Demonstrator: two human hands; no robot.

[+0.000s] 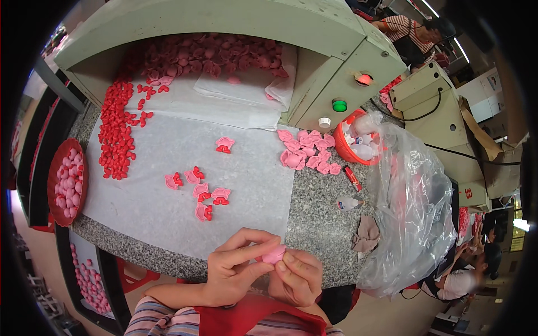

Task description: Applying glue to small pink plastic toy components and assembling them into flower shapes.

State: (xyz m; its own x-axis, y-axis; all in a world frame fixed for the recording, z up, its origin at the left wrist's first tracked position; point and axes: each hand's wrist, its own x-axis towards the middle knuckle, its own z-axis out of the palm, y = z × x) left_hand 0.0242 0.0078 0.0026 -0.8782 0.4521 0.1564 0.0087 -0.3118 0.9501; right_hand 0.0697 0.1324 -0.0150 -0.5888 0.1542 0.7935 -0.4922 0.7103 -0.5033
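Note:
Near the front edge of the table, my left hand and my right hand meet with their fingertips around a small rounded pink plastic piece. Thumbs and forefingers of both hands pinch it, hiding part of its shape. Beyond them, on a white paper sheet, lie several pink pieces with red bow-shaped parts attached. One more such piece sits farther back. To the right is a cluster of loose pink pieces.
Many small red parts spread along the sheet's left side. A red basket holds pink pieces. A pale green machine arches over a pink heap. At right are an orange basket, a small bottle, a cloth and a plastic bag.

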